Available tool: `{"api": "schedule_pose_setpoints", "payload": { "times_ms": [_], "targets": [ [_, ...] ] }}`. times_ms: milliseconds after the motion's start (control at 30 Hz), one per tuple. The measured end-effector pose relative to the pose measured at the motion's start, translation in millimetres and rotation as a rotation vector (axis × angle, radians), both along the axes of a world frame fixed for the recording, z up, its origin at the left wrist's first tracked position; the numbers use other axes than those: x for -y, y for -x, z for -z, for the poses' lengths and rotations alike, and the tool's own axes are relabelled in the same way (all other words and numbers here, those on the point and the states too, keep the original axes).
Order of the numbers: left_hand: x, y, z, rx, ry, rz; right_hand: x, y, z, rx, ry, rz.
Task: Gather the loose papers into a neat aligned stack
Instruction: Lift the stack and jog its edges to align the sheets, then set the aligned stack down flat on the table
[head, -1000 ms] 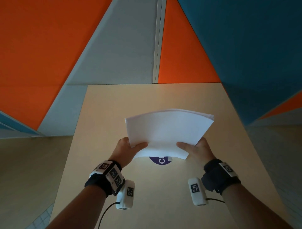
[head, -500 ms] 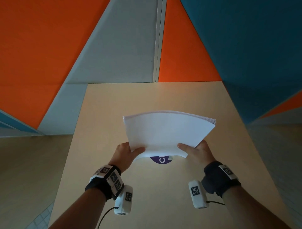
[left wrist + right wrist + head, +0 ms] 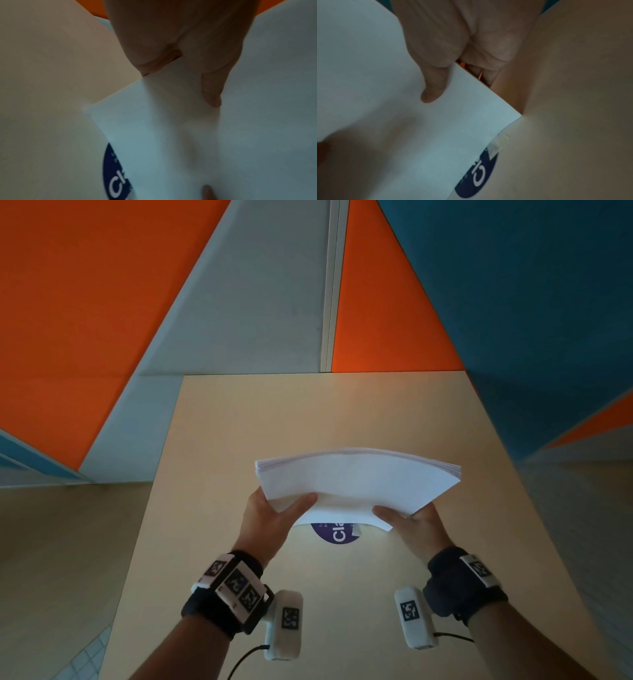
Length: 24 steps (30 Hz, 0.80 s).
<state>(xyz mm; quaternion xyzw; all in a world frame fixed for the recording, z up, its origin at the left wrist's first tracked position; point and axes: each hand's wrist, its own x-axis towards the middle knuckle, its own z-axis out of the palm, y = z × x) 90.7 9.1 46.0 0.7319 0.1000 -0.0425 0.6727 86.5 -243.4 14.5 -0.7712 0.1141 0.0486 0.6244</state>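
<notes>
A stack of white papers (image 3: 356, 484) stands tilted on the beige table (image 3: 308, 412), its near edge down on the tabletop and its far edge slightly fanned at the right. My left hand (image 3: 270, 510) pinches the stack's left side, thumb on the face toward me. On the right side my right hand (image 3: 411, 520) pinches it the same way. The left wrist view shows the left thumb (image 3: 211, 94) pressed on the paper stack (image 3: 188, 142); the right wrist view shows the right thumb (image 3: 433, 88) on the paper stack (image 3: 385, 108). The fingers behind the sheets are hidden.
A round dark blue sticker (image 3: 337, 534) with white letters lies on the table under the stack's near edge, with a bit of tape (image 3: 500, 142) on it. Orange, grey and blue wall panels rise behind the table's far edge. Floor lies on both sides.
Both hands and the stack have shifted slightly toward me and down; the grip is the same.
</notes>
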Motion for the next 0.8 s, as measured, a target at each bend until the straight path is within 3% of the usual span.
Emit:
{"api": "schedule_pose_setpoints", "payload": {
  "times_ms": [200,400,500,600,800],
  "targets": [
    [-12.5,-1.0,35.4,-0.102,-0.259,0.14,4.5,-2.0,16.0,-0.056,0.09,-0.03],
    [-26.5,-3.1,44.3,-0.176,-0.287,0.12,6.2,-2.0,19.7,-0.064,0.074,0.033],
    [-30.3,-6.4,37.0,-0.212,-0.282,0.124,11.7,-8.5,10.7,-0.059,0.151,-0.022],
    [-28.9,-8.8,26.3,-0.227,-0.359,0.188,19.8,-13.3,5.3,-0.123,0.28,-0.09],
    [-16.3,-5.4,31.7,-0.443,-0.428,0.279,22.3,-8.2,16.3,-0.376,0.364,-0.15]
  ]
}}
